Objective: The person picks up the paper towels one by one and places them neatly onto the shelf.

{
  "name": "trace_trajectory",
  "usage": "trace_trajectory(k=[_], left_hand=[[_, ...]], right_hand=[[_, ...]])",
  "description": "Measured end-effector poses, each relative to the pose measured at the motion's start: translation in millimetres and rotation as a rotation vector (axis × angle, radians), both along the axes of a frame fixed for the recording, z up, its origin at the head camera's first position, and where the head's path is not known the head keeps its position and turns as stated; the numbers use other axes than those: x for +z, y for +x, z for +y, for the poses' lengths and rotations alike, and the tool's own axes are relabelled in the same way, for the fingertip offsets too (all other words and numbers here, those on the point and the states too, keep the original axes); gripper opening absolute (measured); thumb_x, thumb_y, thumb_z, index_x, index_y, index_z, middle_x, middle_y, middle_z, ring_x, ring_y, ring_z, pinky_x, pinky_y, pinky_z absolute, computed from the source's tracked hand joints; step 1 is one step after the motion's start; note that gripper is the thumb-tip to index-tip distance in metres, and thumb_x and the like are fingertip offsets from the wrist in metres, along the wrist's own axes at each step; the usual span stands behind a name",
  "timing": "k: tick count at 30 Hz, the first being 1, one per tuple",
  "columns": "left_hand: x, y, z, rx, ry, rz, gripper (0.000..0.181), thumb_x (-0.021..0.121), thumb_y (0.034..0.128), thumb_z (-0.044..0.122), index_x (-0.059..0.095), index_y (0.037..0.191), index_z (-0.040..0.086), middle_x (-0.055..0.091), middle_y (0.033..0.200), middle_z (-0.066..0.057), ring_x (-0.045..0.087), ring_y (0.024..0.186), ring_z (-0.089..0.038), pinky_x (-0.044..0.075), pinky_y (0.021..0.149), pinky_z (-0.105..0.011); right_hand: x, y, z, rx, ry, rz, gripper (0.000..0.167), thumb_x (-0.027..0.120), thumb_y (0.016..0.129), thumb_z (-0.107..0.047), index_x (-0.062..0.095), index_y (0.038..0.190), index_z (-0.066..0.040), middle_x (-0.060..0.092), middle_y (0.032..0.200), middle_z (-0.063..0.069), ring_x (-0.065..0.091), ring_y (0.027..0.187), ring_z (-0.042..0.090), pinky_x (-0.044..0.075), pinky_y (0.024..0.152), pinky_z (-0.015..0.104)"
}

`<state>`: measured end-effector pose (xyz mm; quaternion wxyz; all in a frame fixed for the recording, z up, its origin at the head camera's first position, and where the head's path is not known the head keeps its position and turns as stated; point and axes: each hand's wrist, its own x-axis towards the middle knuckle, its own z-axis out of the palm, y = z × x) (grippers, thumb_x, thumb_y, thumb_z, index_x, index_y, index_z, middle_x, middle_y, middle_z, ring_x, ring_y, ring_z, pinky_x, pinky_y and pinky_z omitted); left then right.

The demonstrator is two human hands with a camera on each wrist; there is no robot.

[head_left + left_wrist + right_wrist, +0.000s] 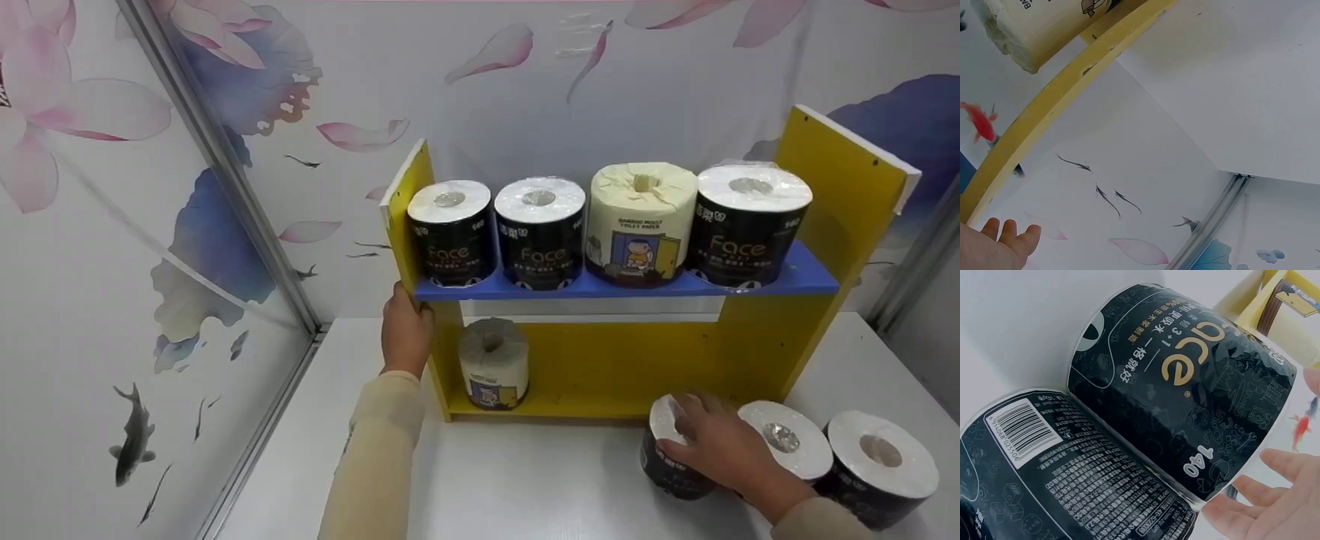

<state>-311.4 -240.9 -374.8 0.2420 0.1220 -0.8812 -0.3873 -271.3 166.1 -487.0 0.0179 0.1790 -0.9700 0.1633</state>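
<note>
My left hand [406,334] holds the front edge of the left side panel of a yellow shelf [615,367], just below its blue board [630,288]. In the left wrist view, several fingertips [1033,233] show beside the panel; the thumb is hidden. My right hand [724,450] grips the top of a black-wrapped toilet paper roll [675,472] on the table in front of the shelf. That roll is slightly tilted. In the right wrist view, this hand [1275,506] has its fingertips at the rim, and another black roll [1044,478] touches it.
Two more black-wrapped rolls [874,499] stand right of my right hand. Three black rolls [540,251] and one cream roll [641,217] stand on the blue board. Another cream roll [493,367] stands at lower left inside the shelf. Printed walls [375,97] enclose the white table [510,480].
</note>
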Motion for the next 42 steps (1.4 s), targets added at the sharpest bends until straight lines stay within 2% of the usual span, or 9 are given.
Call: trace_trajectory(k=[8,15,23,32,42], left_hand=[[0.5,0.4,-0.2,-0.012,0.032,-0.017,0.036,0.051,0.0955,0.007,0.045,0.130,0.001,0.059,0.120,-0.015,0.059,0.107,-0.028,0.047,0.094,-0.044],[0.3,0.1,-1.1,-0.008,0.034,-0.024,0.038,0.052,0.0948,0.006,0.045,0.132,0.001,0.059,0.122,-0.016,0.058,0.110,-0.029,0.046,0.095,-0.045],[-0.7,-1.3,-1.3,-0.010,0.037,-0.028,0.039,0.051,0.0951,0.006,0.044,0.133,0.002,0.058,0.122,-0.015,0.058,0.107,-0.028,0.046,0.094,-0.044],[-2.4,0.2,-1.2,-0.023,0.031,0.005,0.039,0.051,0.0958,0.007,0.044,0.134,0.001,0.059,0.122,-0.016,0.058,0.108,-0.028,0.047,0.095,-0.044],[-2.7,-0.6,-0.5,-0.021,0.042,-0.002,0.041,0.051,0.0964,0.008,0.042,0.136,0.001,0.058,0.124,-0.016,0.057,0.110,-0.029,0.046,0.097,-0.045]], right_hand=[[-3.8,2.8,2,0.003,-0.025,0.037,0.083,0.071,0.078,-0.054,0.046,0.137,-0.001,0.046,0.133,0.032,0.047,0.116,0.052,0.050,0.075,0.060],[-3.4,-0.8,4,0.013,0.020,-0.023,0.092,0.068,0.078,-0.060,0.042,0.139,0.003,0.043,0.134,0.035,0.046,0.116,0.054,0.048,0.080,0.062],[-2.8,-3.3,3,0.002,0.053,-0.092,0.094,0.066,0.079,-0.062,0.042,0.140,0.006,0.040,0.137,0.036,0.043,0.120,0.055,0.044,0.086,0.064],[-1.1,-5.3,1,0.033,0.079,-0.072,0.091,0.068,0.077,-0.059,0.046,0.135,0.008,0.044,0.132,0.035,0.046,0.117,0.053,0.046,0.086,0.062],[6.7,-10.0,-2,0.023,0.097,-0.184,0.096,0.071,0.076,-0.058,0.042,0.138,0.009,0.040,0.136,0.037,0.039,0.123,0.055,0.039,0.094,0.064]])
